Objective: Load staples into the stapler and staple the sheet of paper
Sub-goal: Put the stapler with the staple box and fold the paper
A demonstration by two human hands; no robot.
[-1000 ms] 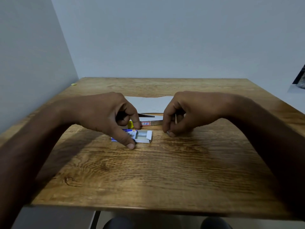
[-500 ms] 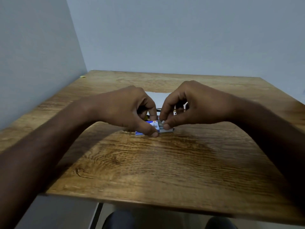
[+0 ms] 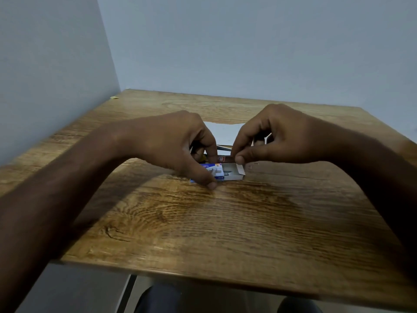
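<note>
The near half of the desk (image 3: 225, 222) is bare wood, wide enough for a hand to pass in front of the staple box (image 3: 208, 169). The middle is crowded. The left hand (image 3: 176, 145) grips the box and the right hand (image 3: 277, 136) pinches the flap of its tray (image 3: 234, 176), leaving 1 narrow gap between the 2 hands. The stapler (image 3: 223, 147) lies just behind them, partly hidden, with the sheet of paper (image 3: 223, 132) flat beyond it. Loose staples (image 3: 252, 164) lie just right of the tray. The left wall (image 3: 45, 75) and back wall (image 3: 248, 41) close 2 sides; the right side is open.
</note>
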